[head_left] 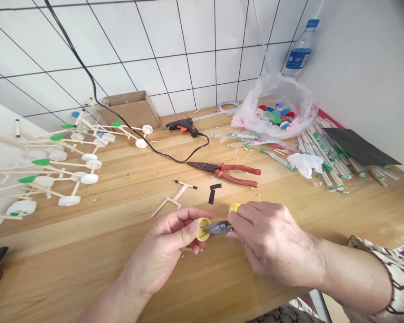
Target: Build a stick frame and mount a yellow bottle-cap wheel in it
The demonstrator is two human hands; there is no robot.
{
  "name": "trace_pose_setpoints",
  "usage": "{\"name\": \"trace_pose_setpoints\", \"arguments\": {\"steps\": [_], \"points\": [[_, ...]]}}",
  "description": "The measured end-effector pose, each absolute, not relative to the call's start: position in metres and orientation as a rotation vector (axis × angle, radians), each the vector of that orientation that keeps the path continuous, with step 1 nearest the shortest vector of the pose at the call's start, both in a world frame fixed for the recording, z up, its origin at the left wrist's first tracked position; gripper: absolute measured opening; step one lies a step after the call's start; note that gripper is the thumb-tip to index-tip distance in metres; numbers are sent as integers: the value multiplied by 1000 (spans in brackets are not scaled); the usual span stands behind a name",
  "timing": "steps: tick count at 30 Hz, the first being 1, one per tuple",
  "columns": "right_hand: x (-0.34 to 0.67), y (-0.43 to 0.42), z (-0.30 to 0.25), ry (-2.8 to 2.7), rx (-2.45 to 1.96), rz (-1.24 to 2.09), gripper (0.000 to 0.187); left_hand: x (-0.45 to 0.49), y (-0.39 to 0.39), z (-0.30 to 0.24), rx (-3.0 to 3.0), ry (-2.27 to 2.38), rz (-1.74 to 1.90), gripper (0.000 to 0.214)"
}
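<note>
My left hand (170, 244) pinches a pale yellow bottle cap (206, 234) between thumb and fingers, its hollow side turned to the right. Closed around a pair of scissors (218, 227), my right hand (271, 242) has their pointed metal tip inside the cap. The handles are hidden in the palm. A bright yellow round piece (234, 207) shows by the right index finger; whether it is held there is unclear. Just beyond the hands lie a small frame of wooden sticks (177, 197) with black ends and two black strips (212, 196).
Red-handled pliers (239, 174) and a corded glue gun (183, 125) lie behind. At left stand several stick models with white cap wheels (69, 200), near a cardboard box (131, 110). A bag of caps (272, 107), wrapped chopsticks (323, 150) and a bottle (300, 51) are at right.
</note>
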State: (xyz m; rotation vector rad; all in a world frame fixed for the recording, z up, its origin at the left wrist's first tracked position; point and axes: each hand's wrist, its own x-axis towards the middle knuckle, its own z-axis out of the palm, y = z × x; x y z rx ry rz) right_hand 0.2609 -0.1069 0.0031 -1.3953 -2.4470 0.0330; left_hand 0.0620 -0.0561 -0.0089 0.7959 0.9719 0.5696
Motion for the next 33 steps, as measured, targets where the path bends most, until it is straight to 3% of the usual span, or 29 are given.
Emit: {"name": "trace_pose_setpoints", "arguments": {"steps": [33], "points": [[261, -108, 0, -2402, -1315, -43, 28, 64, -59, -9, 784, 883, 583, 26]]}}
